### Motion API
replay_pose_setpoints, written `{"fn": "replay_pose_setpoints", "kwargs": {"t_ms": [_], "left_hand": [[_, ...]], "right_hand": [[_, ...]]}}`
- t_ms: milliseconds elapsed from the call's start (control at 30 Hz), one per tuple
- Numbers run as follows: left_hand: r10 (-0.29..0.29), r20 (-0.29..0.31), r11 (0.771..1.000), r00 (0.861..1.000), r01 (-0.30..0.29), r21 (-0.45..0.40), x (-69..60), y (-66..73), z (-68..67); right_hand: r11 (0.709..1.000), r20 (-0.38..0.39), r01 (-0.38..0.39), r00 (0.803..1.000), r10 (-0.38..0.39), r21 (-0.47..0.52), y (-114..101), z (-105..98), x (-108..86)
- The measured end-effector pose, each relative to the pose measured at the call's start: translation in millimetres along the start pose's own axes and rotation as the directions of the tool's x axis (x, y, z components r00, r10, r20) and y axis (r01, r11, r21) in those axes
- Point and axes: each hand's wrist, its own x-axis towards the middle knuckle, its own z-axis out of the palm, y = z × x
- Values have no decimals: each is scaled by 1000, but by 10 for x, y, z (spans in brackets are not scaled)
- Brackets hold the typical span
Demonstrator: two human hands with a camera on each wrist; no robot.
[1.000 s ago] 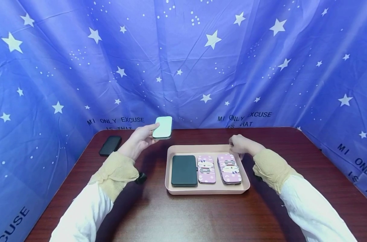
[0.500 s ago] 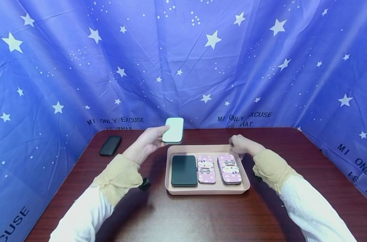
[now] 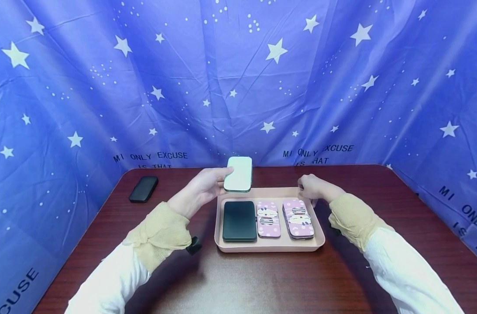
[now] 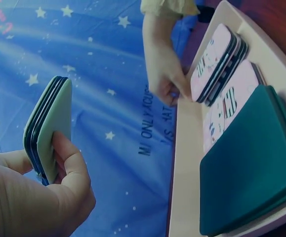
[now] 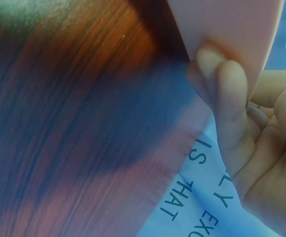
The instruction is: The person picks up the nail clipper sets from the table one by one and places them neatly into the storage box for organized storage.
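A pale green flat case with rounded corners and dark edges is pinched between thumb and fingers of my left hand, raised over the back left corner of the tray. In the left wrist view the case appears edge-on, with layered dark sides. My right hand grips the back right corner of the pink tray, its fingers on the outer wall and the thumb over the rim. Inside the tray lie a dark green case, a pink patterned case and another pink patterned case at the right.
A black flat case lies at the table's far left. The dark red wooden table ends at the back against a blue curtain with white stars. A small black object is fixed under my left wrist.
My left hand has moved right and slightly down with the pale green case, from left of the tray to above its back left corner. My right hand has stayed on the tray.
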Motion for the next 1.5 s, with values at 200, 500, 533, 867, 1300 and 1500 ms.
{"fn": "replay_pose_setpoints", "kwargs": {"t_ms": [200, 500, 533, 867, 1300, 1500], "left_hand": [[-4, 8, 1000, 1000, 4, 3, -3, -81, 106], [-42, 29, 999, 999, 42, -3, -16, -257, 231], [-46, 30, 999, 999, 46, 0, -15, -281, 241], [-73, 10, 996, 997, 73, 43, 60, -521, 365], [-100, -7, 973, 995, 100, 207, 207, -812, 439], [-94, 12, 966, 996, 88, 242, 238, -889, 465]], "right_hand": [[1000, 9, -3, 1000, 4, -10, -18, -16, -8], [1000, 15, -8, 1000, 8, -11, -3, -14, 19], [1000, 13, -7, 1000, 7, -11, 2, -12, 23], [1000, 1, 6, 1000, -6, -21, 26, -10, 20], [1000, 6, 10, 1000, -10, 4, 23, 2, 4], [1000, 11, -3, 1000, 3, 1, 13, -3, -2]]}}
